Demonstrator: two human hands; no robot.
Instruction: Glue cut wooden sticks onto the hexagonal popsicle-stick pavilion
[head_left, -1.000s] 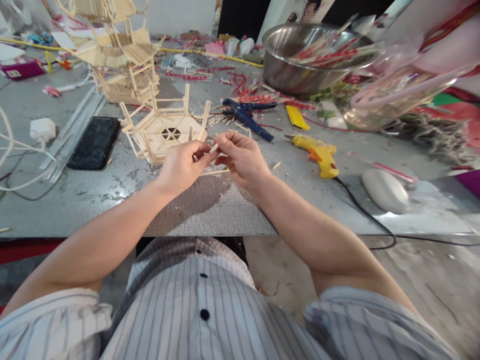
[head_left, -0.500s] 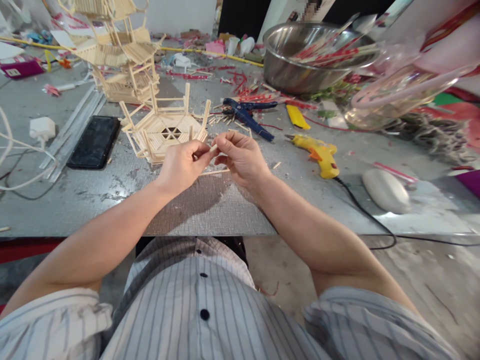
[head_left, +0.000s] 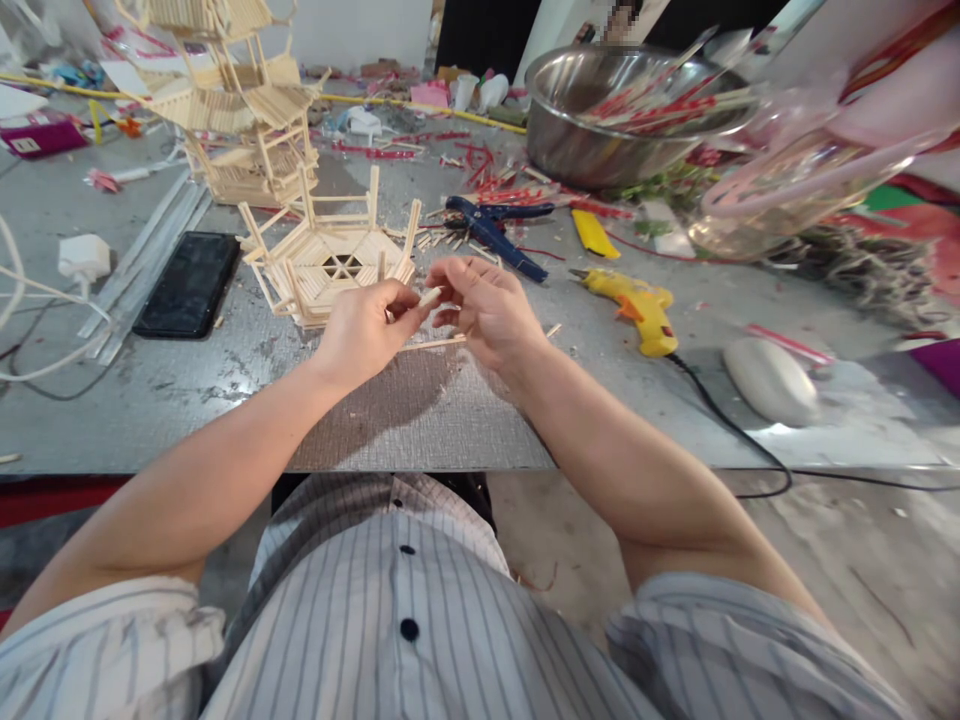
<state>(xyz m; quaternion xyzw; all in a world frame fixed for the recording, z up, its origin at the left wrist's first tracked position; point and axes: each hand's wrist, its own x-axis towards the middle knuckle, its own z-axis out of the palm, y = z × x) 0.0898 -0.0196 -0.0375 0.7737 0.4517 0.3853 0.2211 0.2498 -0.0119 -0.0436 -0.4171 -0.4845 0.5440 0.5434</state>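
Note:
Between the thumb and fingers of my left hand [head_left: 367, 325] is a short pale wooden stick piece [head_left: 430, 297], its end poking out to the right. My right hand [head_left: 487, 305] is close beside that end, its fingers curled but apart, with nothing visible in them. Just behind my left hand stands a six-sided wooden stick frame [head_left: 330, 255] with upright posts and a spoked centre opening; my left hand hides part of its near right side. A longer thin stick [head_left: 435, 344] lies on the table below my hands.
A stick-built tower [head_left: 240, 110] rises at the back left, near a black phone [head_left: 187, 285]. To the right are blue cutters [head_left: 499, 235], a yellow glue gun [head_left: 634, 308] with its cord, a white computer mouse [head_left: 772, 380] and a steel basin [head_left: 600, 130] holding red-and-white packets.
My right hand has drawn slightly right and its fingers have loosened from the stick piece, showing more of its end. My left hand has stayed in place.

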